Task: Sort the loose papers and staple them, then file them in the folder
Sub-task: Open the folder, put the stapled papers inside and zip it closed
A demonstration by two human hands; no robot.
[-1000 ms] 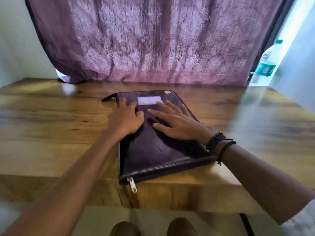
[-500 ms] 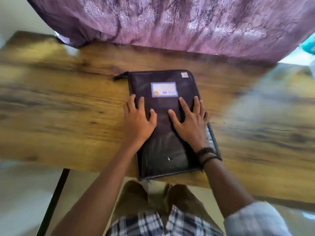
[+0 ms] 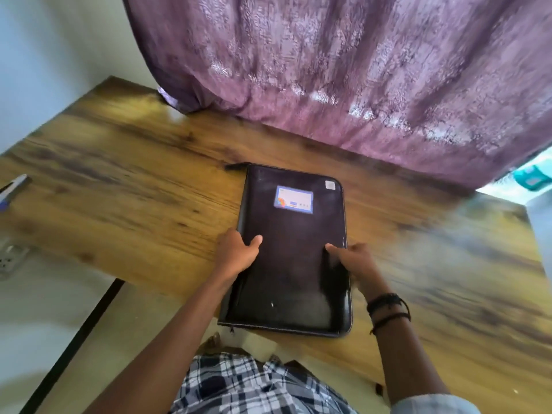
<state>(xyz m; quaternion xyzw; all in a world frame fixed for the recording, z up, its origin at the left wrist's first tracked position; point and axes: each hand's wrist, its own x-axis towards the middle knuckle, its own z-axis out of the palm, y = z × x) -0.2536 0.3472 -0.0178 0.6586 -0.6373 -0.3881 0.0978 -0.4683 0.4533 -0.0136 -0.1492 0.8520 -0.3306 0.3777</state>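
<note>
A dark zipped folder (image 3: pixel 294 234) with a blue-and-white label lies closed on the wooden table (image 3: pixel 134 204), its near end overhanging the table's front edge. My left hand (image 3: pixel 236 253) grips the folder's left edge, thumb on top and fingers under the side. My right hand (image 3: pixel 354 258) holds the right edge the same way, thumb on the cover. No loose papers or stapler show in this view.
A purple curtain (image 3: pixel 358 85) hangs along the table's far side. A blue-and-white object (image 3: pixel 13 189), blurred, lies at the table's left edge. A wall socket (image 3: pixel 10 259) sits low at the left. A teal-capped bottle (image 3: pixel 531 179) shows at the far right.
Both hands slid from lying flat on the cover to gripping the folder's left and right edges. The folder has come nearer, over the table's front edge. My head has tilted further down.
</note>
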